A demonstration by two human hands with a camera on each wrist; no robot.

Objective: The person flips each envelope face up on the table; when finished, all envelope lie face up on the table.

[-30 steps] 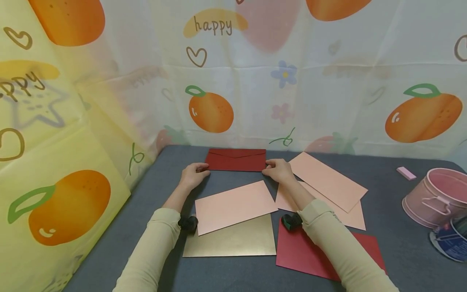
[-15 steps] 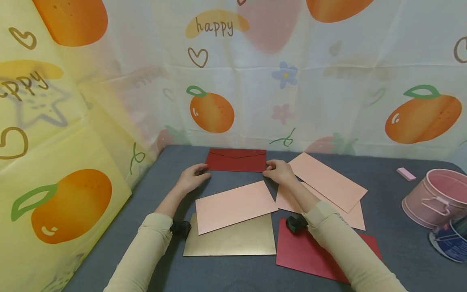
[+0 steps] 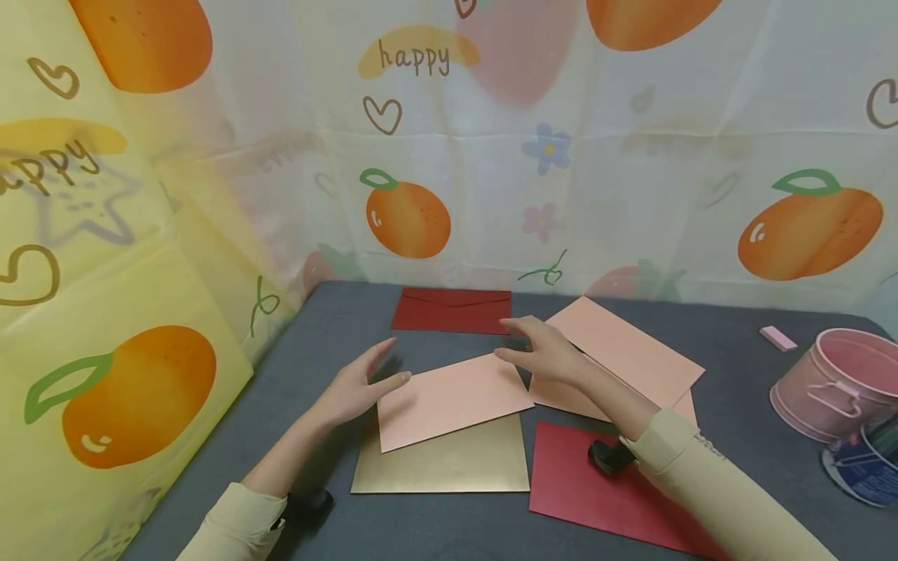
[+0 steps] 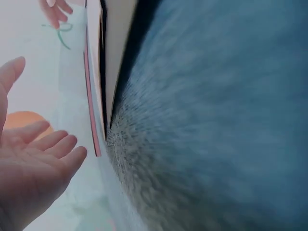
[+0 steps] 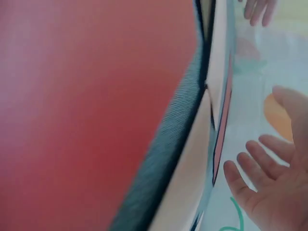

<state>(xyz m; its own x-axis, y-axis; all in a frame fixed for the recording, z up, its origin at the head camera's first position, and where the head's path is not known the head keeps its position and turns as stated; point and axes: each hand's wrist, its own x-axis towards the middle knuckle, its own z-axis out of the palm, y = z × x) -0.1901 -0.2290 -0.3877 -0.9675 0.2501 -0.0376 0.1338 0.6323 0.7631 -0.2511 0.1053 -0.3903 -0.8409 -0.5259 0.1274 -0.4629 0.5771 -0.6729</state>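
Note:
A dark red envelope with its pointed flap facing up lies at the back of the table. Nearer the front, a pale pink envelope-sized rectangle lies slanted over a gold one. My left hand hovers at the pink piece's left end, fingers and thumb spread, holding nothing. My right hand is in the air between the dark red envelope and the pink pieces, its fingers loosely extended and free of any object. In both wrist views the left palm and right palm show bare.
Two overlapping pale pink rectangles lie right of centre, partly behind the right arm. A larger red rectangle lies under the right forearm. At the right edge stand a pink bucket, a blue container and a small pink block.
Both hands have left the ends of the dark red envelope and drawn back towards the person, fingers spreading. The envelope stays at the back of the table.

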